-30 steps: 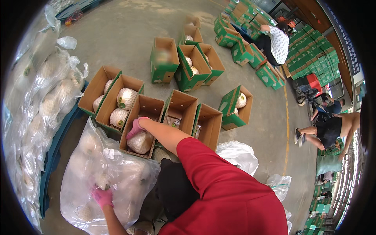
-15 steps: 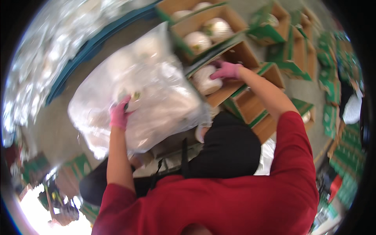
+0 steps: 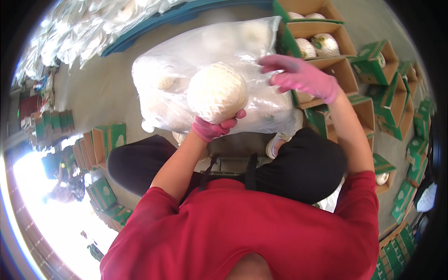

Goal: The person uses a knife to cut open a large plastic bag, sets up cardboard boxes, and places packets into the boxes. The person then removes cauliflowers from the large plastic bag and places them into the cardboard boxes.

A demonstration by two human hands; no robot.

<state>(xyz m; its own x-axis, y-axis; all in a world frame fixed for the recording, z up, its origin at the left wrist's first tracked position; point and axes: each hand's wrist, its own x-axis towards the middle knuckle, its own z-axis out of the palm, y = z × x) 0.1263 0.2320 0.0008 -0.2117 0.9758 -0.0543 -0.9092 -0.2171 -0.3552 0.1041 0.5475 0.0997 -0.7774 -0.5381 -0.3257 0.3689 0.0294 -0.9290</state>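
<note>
A round, melon-sized fruit in a white foam net [image 3: 217,92] rests in my left hand [image 3: 215,129], whose pink-gloved fingers curl round its underside. It is held up over a large clear plastic bag [image 3: 156,60] holding more pale round things. My right hand [image 3: 298,77], also in a pink glove, hangs over the bag's right side with its fingers apart and nothing in them. Beneath that hand, at the near end of a green and brown cardboard box [image 3: 344,74], a pale netted fruit [image 3: 304,98] shows only in part.
Behind that box stands another box with two netted fruits [image 3: 325,45]. More green cardboard boxes [image 3: 379,63] stand to the right, several with fruit. A blue edge [image 3: 186,16] curves behind the bag, with a heap of plastic-wrapped things [image 3: 100,32] beyond. Boxes [image 3: 108,142] also stand left.
My left hand has come up from the bag with the netted fruit in it. My right hand has let go of the fruit in the box and lifted away. The view has shifted.
</note>
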